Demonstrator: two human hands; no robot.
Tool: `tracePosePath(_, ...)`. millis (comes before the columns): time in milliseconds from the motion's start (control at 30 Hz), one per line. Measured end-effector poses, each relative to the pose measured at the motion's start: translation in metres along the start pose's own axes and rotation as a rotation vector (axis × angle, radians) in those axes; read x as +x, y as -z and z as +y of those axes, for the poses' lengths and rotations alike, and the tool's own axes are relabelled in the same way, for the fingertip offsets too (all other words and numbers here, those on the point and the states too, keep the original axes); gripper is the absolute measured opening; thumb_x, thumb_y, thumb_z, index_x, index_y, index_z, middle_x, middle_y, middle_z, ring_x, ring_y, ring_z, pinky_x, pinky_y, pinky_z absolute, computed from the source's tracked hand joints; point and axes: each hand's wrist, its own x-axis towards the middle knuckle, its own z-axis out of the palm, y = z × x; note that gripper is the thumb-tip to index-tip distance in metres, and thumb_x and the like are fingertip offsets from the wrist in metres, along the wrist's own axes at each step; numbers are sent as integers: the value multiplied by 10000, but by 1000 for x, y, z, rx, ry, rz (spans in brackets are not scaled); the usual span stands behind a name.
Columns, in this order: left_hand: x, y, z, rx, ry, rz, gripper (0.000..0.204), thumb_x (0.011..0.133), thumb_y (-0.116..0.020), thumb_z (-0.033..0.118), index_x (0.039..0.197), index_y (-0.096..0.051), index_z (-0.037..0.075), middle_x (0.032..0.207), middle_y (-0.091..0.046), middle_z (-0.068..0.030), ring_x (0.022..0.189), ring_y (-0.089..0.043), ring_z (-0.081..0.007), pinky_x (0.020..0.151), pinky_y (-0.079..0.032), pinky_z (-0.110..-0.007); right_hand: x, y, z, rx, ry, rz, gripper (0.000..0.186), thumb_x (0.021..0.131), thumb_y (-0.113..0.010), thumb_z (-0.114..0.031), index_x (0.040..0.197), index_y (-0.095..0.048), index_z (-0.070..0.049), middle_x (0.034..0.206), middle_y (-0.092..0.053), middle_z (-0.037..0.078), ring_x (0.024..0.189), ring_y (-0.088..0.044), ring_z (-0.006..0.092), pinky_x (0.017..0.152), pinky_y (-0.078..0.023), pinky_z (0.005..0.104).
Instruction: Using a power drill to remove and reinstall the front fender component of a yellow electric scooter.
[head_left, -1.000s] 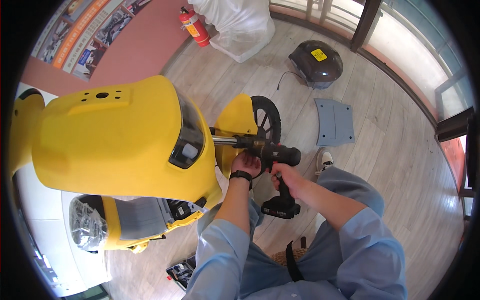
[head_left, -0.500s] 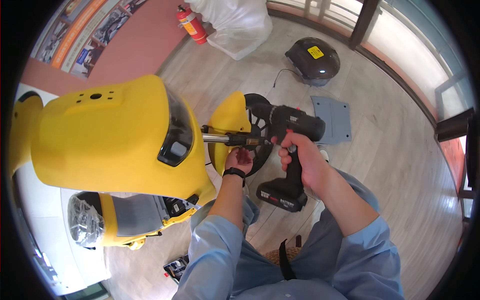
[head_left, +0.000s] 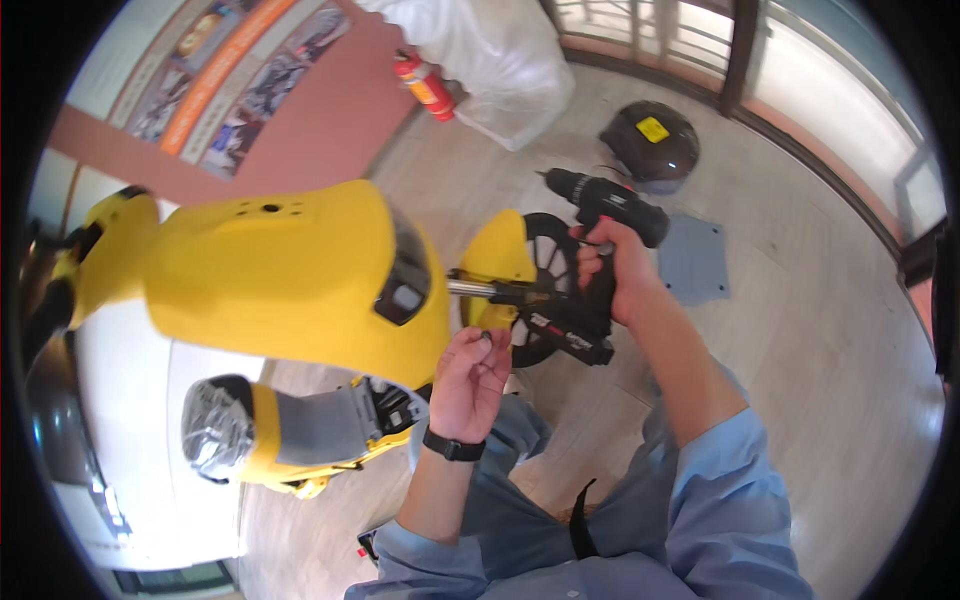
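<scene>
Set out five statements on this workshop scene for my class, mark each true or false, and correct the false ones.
1. The right hand grips a black cordless drill. True.
2. The left hand holds a second drill. False: it pinches a small dark piece, too small to identify.
3. The red fire extinguisher is beside something wrapped in white plastic. True.
4. The dark rounded case on the floor bears a red sticker. False: its sticker is yellow.
5. A black band is around the left wrist. True.
</scene>
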Motion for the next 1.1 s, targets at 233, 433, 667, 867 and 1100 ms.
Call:
tracePosePath(233, -77, -22, 33, 58, -240, -200, 152, 852, -540, -43, 939, -596, 68, 935, -628, -95, 998, -583, -254, 712, -501, -277, 7, -7, 12, -114, 91, 27, 158, 745, -562, -160, 878, -594, -80, 629, -487, -33, 505, -424, 78, 514, -385, 249)
tracePosePath(433, -116, -41, 44, 375, -626, -227, 168, 810, -591, -78, 912, -574, 54, 949, -621, -116, 989, -590, -251, 656, -508, -292, 6, -14, 20, -111, 11, -29, 200, 731, -580, -172, 902, -604, -72, 631, -475, -43, 508, -425, 63, 509, -375, 215)
tracePosePath(667, -159, -32, 68, 500, -865, -217, 174, 790, -629, -61, 911, -555, 41, 939, -618, -126, 918, -612, -249, 643, -521, -305, 22, 0, 25, -231, 30, -84, 217, 750, -572, -176, 940, -577, -72, 614, -445, -48, 483, -400, 61, 485, -376, 232)
tracePosePath(867, -225, 30, 102, 534, -824, -134, 255, 767, -581, -153, 968, -661, -18, 938, -646, -105, 856, -636, -179, 718, -525, -279, 31, -1, 33, -357, 93, -96, 226, 785, -588, -179, 988, -582, -79, 626, -405, -67, 508, -394, 54, 511, -377, 233)
tracePosePath(1100, -321, 329, 64, 225, -596, 949, 90, 854, -640, 94, 928, -660, 48, 791, -655, -29, 708, -617, -98, 596, -477, -221, 57, 41, 5, -132, 28, -524, 421, 888, -493, -112, 1288, -453, 11, 695, -320, -29, 595, -351, 57, 592, -333, 213)
